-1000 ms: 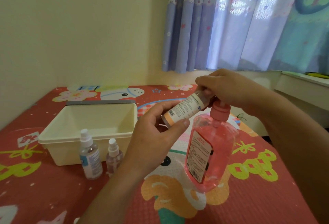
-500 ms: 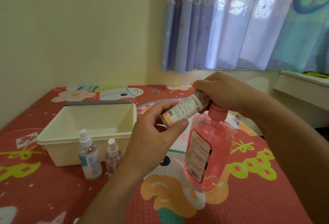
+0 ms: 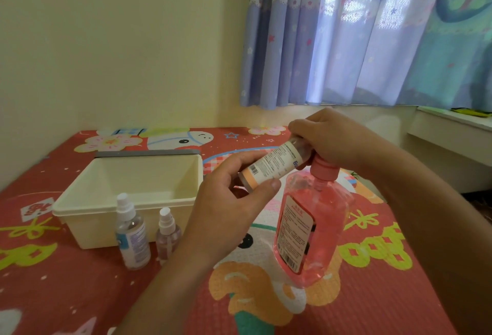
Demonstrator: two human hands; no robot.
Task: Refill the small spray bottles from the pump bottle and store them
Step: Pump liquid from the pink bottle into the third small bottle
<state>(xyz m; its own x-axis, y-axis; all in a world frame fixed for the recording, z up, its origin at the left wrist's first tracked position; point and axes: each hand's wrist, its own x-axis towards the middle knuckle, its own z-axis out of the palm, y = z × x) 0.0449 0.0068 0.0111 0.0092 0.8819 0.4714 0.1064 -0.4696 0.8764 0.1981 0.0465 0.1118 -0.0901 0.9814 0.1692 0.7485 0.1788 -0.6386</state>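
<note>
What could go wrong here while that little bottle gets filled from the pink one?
The small labelled bottle, held by the left hand, lies nearly sideways, and the right hand hides its mouth at the pump; liquid might miss and spill on the mat.
The pink pump bottle leans; pressing could tip it.
The left forearm passes close to the shorter spray bottle and could knock it over.

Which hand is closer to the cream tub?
Left. The left hand, gripping the tilted labelled bottle, is just beside the cream tub at its right end; the right hand is farther right, curled over the top of the pink pump bottle.
</note>
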